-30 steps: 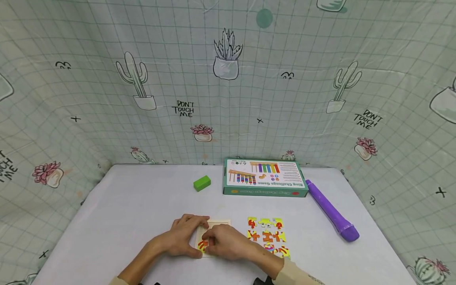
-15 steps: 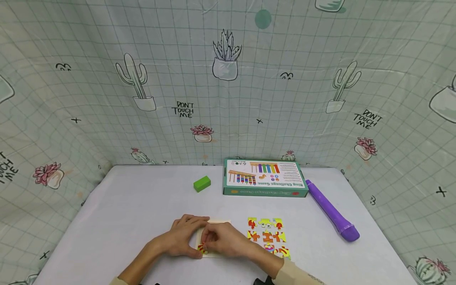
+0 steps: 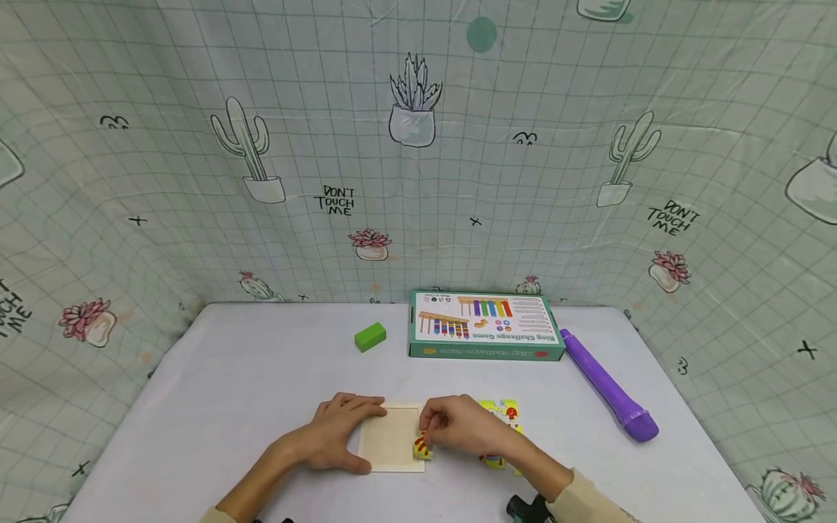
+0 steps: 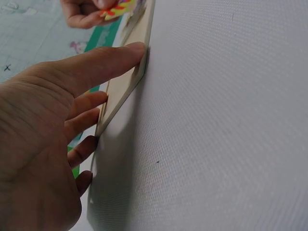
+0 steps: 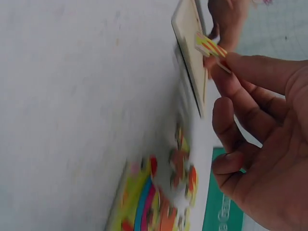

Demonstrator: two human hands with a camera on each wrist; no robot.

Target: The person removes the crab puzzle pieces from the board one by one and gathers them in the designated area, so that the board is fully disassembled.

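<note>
A shallow wooden puzzle tray (image 3: 392,439) lies bare inside on the white table. My left hand (image 3: 333,432) rests at its left side. In the left wrist view the straight thumb presses the near edge, and the other fingers touch the side. Over the tray's right edge, my right hand (image 3: 467,425) pinches a yellow and red puzzle piece (image 3: 422,447) between thumb and fingers. The right wrist view shows this piece (image 5: 209,45) tilted, with the other fingers curled loosely below. More puzzle pieces (image 3: 510,410) lie to the right, partly hidden by the right hand and forearm.
At the back stands a green and white game box (image 3: 487,327). A green block (image 3: 370,337) lies left of it, and a purple microphone-shaped stick (image 3: 608,385) slants along the right. Patterned cloth (image 3: 431,181) hangs behind the table.
My right hand has moved right, from the tray's left part to its right edge, bringing the puzzle piece along. The tray's inside now shows bare. My left hand stays in place.
</note>
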